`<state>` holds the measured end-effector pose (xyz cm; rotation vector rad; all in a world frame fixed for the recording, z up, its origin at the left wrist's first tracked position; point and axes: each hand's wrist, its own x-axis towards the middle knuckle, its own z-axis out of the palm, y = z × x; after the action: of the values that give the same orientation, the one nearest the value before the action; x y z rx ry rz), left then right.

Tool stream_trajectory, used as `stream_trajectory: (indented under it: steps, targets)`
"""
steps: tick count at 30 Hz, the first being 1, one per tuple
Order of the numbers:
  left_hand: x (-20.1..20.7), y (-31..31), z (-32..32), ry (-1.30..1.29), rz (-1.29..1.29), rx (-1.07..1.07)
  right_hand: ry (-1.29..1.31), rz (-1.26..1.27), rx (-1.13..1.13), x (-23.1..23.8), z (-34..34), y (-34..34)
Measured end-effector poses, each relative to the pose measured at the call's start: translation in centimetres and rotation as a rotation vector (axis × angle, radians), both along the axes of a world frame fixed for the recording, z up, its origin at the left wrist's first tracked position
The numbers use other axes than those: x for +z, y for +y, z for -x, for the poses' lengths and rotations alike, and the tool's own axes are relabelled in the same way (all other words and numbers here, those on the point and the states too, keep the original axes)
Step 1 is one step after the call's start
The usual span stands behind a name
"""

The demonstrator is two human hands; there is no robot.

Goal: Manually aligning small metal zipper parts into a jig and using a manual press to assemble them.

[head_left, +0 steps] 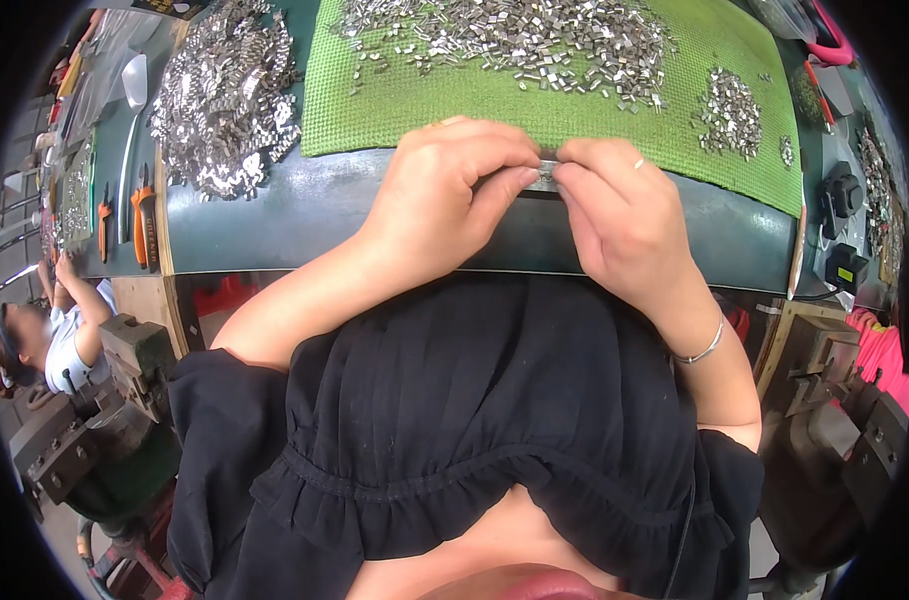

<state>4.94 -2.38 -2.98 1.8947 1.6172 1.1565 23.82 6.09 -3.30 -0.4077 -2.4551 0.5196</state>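
Note:
Between my two hands, just over the near edge of the bench, is a small silvery metal piece point(548, 177), perhaps a short strip of links; its exact kind is too small to tell. My left hand point(457, 185) pinches its left end with thumb and fingertips. On the other end, the fingers of my right hand point(620, 200) are closed in a pinch too. Beyond them lies a green woven mat point(415, 105), with a wide scatter of small metal links point(545, 40) on it. A smaller heap of links point(730, 112) sits on the mat's right side.
Left of the mat is a large pile of linked metal strips point(225, 100). Orange-handled pliers point(145, 225) and a clear plastic scoop point(135, 85) lie farther left. Black devices point(843, 195) stand at the right. Bench vises point(95, 410) flank me, and another person point(70, 330) is at far left.

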Motion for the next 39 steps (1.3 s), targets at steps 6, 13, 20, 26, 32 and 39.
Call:
stream_trajectory:
  steps: [6,13,20,26,32,39]
  targets:
    - [-1.0,-0.2,-0.3,0.303,-0.234,0.003,-0.012,-0.048,0.078,0.5,-0.8,1.2]
    - [0.8,-0.4,0.6,0.427,-0.246,-0.092,-0.026,-0.165,0.012,-0.3,5.5,7.3]
    - [1.1,1.2,4.3,0.425,-0.181,0.121,-0.171,-0.133,0.024,-0.4,8.3,7.8]
    - [1.8,3.0,5.4,0.468,-0.206,0.099,-0.088,0.208,0.063,2.2,5.5,6.1]
    - [2.1,3.8,3.5,0.336,-0.234,-0.004,0.028,1.023,0.003,2.4,4.5,5.7]
    - [1.3,4.4,2.7,0.347,-0.248,0.044,0.175,1.366,-0.016,2.4,4.8,5.4]
